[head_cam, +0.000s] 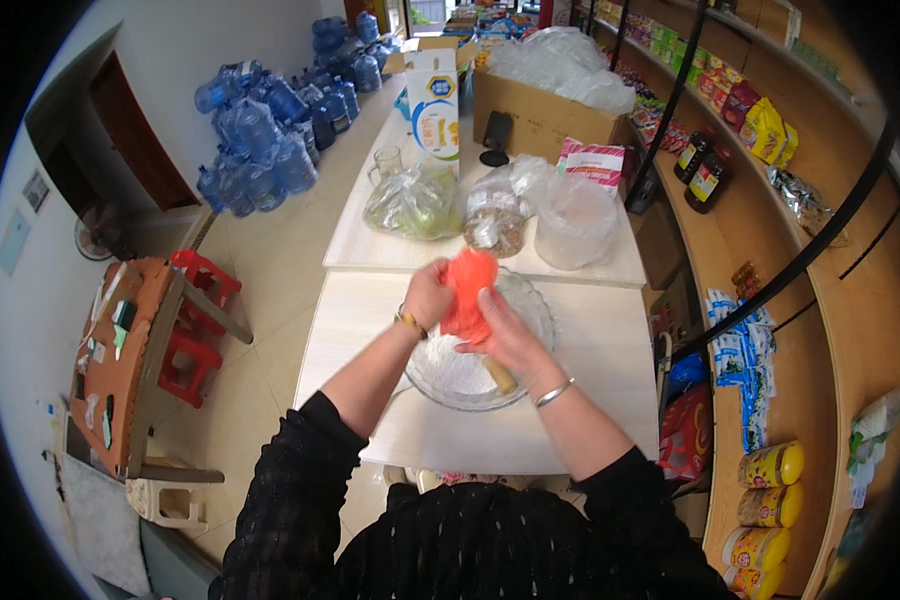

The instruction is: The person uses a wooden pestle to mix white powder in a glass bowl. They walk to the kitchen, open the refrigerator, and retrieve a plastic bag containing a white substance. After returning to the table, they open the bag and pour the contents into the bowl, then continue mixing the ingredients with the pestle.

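Note:
A crumpled red-orange plastic bag (469, 292) is held up between both hands over a clear glass bowl (534, 307) with a scalloped rim. My left hand (429, 294) pinches the bag's upper left side. My right hand (506, 330) cups its right side and underside. White powder (450, 367) lies in the bowl, and a tan handle-like piece (501, 376) rests at its near right side; the rest of that piece is hidden. What the bag contains cannot be seen.
Behind the bowl stand a bag of green produce (414, 202), a bag of brown bits (495, 229) and a plastic-wrapped tub (576, 225). Farther back are a glass mug (387, 159) and a cardboard box (525, 105). Stocked shelves (765, 360) line the right; blue water jugs (259, 135) stand left.

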Motion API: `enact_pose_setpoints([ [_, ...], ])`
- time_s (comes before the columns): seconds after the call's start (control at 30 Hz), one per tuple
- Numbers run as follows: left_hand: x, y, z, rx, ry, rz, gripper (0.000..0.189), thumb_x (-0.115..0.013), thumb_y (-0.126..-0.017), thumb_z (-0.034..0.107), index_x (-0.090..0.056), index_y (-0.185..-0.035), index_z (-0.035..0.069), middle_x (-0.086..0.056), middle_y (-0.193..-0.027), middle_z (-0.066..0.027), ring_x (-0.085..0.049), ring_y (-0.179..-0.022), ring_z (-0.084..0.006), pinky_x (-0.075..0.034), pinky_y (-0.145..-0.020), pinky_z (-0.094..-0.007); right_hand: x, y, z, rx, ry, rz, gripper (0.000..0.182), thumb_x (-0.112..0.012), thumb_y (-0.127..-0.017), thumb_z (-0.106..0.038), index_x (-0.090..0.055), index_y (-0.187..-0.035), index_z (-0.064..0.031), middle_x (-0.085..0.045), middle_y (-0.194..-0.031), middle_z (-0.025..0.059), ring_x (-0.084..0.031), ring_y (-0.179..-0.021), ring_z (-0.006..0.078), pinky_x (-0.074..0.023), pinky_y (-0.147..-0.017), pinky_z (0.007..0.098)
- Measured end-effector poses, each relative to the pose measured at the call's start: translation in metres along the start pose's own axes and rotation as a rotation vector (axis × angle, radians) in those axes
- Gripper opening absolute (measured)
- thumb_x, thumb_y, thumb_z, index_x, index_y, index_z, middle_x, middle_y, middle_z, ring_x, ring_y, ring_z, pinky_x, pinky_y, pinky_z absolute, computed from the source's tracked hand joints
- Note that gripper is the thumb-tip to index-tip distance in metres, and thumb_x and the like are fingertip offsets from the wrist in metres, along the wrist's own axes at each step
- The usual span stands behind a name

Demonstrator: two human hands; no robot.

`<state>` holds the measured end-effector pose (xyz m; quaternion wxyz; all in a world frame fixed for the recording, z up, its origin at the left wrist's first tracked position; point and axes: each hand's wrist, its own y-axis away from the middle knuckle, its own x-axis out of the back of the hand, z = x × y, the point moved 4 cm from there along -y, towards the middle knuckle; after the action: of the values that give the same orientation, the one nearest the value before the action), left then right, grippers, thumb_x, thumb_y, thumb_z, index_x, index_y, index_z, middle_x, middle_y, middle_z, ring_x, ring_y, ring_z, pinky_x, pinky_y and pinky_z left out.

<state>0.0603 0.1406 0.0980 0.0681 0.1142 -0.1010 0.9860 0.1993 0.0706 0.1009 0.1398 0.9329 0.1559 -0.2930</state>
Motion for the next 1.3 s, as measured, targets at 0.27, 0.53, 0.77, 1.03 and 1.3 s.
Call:
enact_pose_setpoints([
  [0.27,-0.057,0.032,0.056,-0.014,0.235,-0.372,0.065,-0.05,-0.08,-0.004,-0.037,-0.143,0.004,-0.047,-0.14,-0.0121,-0.048,-0.127,-0.0231,-0.046,-0.097,-0.0344,0.069,-0.015,-0.012,0.312,0.395,0.475,0.022,-0.059,-0.093,-0.011,-0.064,-0.111,0.0,-0.068,-0.097,0.0053,-0.065,-0.087,0.0148,-0.0532,-0.078,0.0307],
  [0.53,-0.063,-0.008,0.02,0.019,0.112,-0.183,0.047,-0.057,-0.082,0.004,-0.054,-0.129,0.009,-0.053,-0.131,-0.01,-0.053,-0.119,-0.0224,-0.047,-0.095,-0.0336,0.137,-0.065,-0.192,0.793,1.457,0.8,0.042,-0.067,-0.081,-0.015,-0.058,-0.121,-0.0068,-0.062,-0.111,0.0209,-0.061,-0.104,0.0376,-0.0505,-0.086,0.0436],
  [0.77,-0.029,0.036,-0.002,-0.247,-0.228,-0.019,0.035,-0.06,-0.078,-0.002,-0.063,-0.111,0.009,-0.059,-0.124,-0.013,-0.054,-0.118,-0.0307,-0.042,-0.101,-0.0365,0.255,-0.142,-0.197,-0.117,1.856,0.649,0.065,-0.071,-0.074,-0.054,-0.065,-0.113,-0.003,-0.06,-0.124,0.0213,-0.058,-0.115,0.0358,-0.0475,-0.093,0.0449],
  [1.03,0.044,0.08,-0.045,-0.069,-0.202,0.191,0.03,-0.058,-0.082,-0.004,-0.063,-0.11,0.005,-0.062,-0.116,-0.0112,-0.057,-0.114,-0.0261,-0.042,-0.1,-0.0343,0.137,-0.083,-0.187,0.75,1.969,0.53,0.035,-0.065,-0.088,-0.031,-0.064,-0.108,-0.0023,-0.065,-0.109,0.0173,-0.062,-0.099,0.0351,-0.0486,-0.086,0.0429],
  [1.3,0.094,0.144,-0.128,0.156,-0.218,0.406,0.022,-0.058,-0.091,0.006,-0.063,-0.113,0.005,-0.064,-0.11,-0.0075,-0.06,-0.099,-0.0175,-0.048,-0.084,-0.0296,0.17,0.079,-0.048,0.363,1.166,0.692,0.014,-0.064,-0.089,-0.012,-0.062,-0.084,0.0007,-0.056,-0.067,0.0099,-0.054,-0.06,0.0155,-0.0443,-0.057,0.0304],
])
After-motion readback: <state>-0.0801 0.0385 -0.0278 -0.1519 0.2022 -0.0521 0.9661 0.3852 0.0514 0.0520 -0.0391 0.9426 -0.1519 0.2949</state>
